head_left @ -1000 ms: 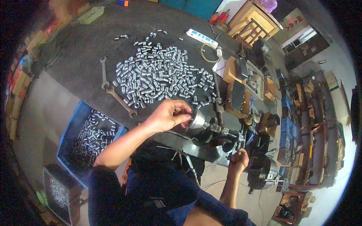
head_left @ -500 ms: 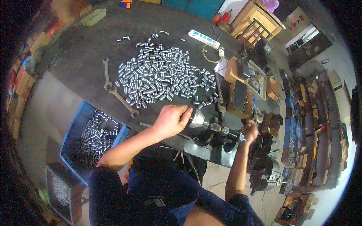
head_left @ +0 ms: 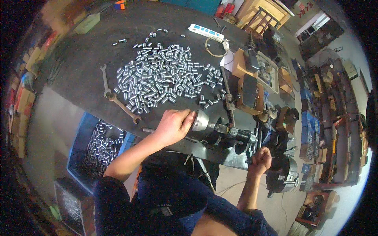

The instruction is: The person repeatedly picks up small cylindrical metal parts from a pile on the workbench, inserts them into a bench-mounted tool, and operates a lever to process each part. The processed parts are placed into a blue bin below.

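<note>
My left hand (head_left: 173,126) is closed in a pinch against the front of a silver cone-shaped chuck (head_left: 201,120) on a small bench machine. Whatever lies between its thumb and fingers is hidden. Right of the chuck, the machine's shaft and tailstock (head_left: 241,136) run along the bench edge. My right hand (head_left: 260,160) is curled into a fist just beyond the tailstock end, beside a dark bar; what it grips cannot be made out. Beyond my left hand a wide pile of short shiny metal sleeves (head_left: 157,74) covers the dark bench.
Two open-end wrenches (head_left: 105,80) lie end to end left of the pile. A blue bin (head_left: 75,151) of sleeves stands below the bench's left edge. A white power strip (head_left: 205,31) and a wooden box (head_left: 250,94) sit farther back. Shelves (head_left: 334,129) line the right.
My right hand has come down and nearer to me, away from the tailstock end. My left hand stays at the chuck. The whole view has shifted slightly.
</note>
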Tool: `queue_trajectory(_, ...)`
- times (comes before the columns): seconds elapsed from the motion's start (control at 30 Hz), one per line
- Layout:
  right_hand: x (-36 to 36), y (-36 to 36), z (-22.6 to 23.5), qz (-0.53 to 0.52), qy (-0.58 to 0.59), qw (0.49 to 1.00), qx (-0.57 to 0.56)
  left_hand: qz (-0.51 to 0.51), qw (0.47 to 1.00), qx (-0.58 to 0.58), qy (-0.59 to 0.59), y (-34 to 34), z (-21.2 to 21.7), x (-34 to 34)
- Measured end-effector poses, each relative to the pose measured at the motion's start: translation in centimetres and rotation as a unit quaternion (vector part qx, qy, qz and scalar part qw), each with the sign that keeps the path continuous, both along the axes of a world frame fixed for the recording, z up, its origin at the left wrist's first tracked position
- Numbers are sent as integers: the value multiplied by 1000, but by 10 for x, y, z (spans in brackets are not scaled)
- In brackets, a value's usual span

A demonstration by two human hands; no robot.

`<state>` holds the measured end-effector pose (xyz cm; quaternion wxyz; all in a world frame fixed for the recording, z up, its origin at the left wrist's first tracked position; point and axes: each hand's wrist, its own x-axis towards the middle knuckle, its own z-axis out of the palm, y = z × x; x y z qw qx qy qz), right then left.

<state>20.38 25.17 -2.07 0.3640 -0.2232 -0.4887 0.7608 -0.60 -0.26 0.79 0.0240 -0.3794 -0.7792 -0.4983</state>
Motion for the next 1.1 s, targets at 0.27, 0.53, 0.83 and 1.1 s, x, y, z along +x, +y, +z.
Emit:
queue_trajectory(0.27, -57, 44, -66, -131, -156, 979, 10, -8, 1000, -6, -6, 1, 1, -4)
queue_trajectory(0.53, -59, 24, 34, -101, 62, 986, 120, -5, 993, -34, -109, -9, 6, -7)
queue_trajectory(0.83, -4, 22, -58, -49, -50, 997, -14, -8, 983, -35, -182, -12, 1, -10)
queue_trajectory(1.1, -85, 47, 6, -98, -27, 983, 150, 87, 953, -89, -276, -84, -15, -11)
